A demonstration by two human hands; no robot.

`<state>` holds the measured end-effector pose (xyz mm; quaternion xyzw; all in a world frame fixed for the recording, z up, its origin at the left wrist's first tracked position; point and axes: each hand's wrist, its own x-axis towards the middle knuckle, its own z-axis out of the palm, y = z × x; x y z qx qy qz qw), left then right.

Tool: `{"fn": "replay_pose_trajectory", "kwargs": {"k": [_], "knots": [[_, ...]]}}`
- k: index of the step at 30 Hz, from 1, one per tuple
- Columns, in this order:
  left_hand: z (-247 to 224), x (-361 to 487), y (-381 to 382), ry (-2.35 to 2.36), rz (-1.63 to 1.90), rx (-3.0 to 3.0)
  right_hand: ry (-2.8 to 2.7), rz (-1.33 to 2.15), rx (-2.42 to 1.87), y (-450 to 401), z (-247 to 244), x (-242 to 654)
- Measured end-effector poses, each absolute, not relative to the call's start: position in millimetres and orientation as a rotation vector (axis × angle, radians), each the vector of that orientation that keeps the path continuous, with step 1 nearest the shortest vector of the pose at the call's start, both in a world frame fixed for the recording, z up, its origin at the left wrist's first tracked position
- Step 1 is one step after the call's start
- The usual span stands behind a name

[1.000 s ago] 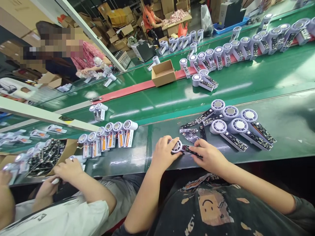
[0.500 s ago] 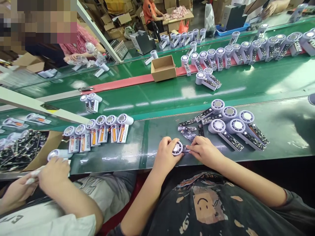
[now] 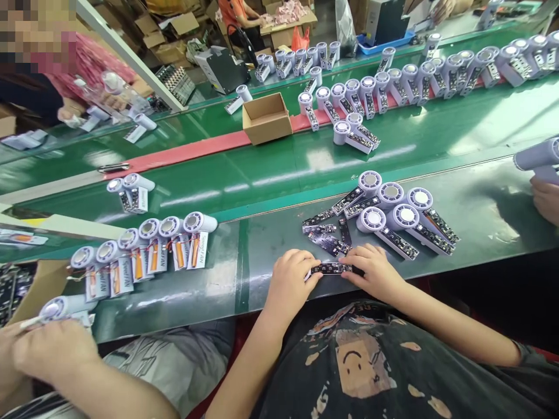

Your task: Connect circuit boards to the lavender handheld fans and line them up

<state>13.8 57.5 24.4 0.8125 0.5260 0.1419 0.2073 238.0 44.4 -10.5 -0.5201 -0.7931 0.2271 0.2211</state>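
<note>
A handheld fan (image 3: 331, 268) lies crosswise near the table edge, its black circuit board facing up along the handle. My left hand (image 3: 292, 278) is closed round its head end, which it mostly covers. At the other end, the thumb and fingers of my right hand (image 3: 372, 271) pinch the handle and board. Just beyond my hands lie several loose circuit boards (image 3: 328, 243). To their right stands a group of lilac fans (image 3: 391, 192) with boards showing in their handles.
A green conveyor (image 3: 244, 174) carries a small cardboard box (image 3: 267, 119) and rows of fans. On the left, fans with orange batteries (image 3: 138, 263) line the table beside a co-worker's hands (image 3: 56, 349). Another person's hand (image 3: 545, 198) holds a fan at the right edge.
My left hand now covers the fan's head, and more of the board shows between my hands. My right hand has shifted right along the handle. At right, another person's hand has appeared holding a fan.
</note>
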Motion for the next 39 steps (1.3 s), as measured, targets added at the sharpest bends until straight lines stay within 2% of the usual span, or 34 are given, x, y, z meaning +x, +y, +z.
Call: {"fn": "replay_pose_trajectory", "kwargs": {"k": [4,9,13,39], "knots": [[28,16,58,1.471,0.383,2.207,-2.243,0.615,-1.486,42,-8,243],[29,18,58,1.487,0.392,2.172,-2.352,0.318,-1.222,33,-6,243],[27,18,57,1.485,0.413,2.179,-2.397,0.159,-1.168,29,-7,241],[24,16,56,1.442,0.499,2.257,-2.432,0.132,-1.082,37,-6,222]]}}
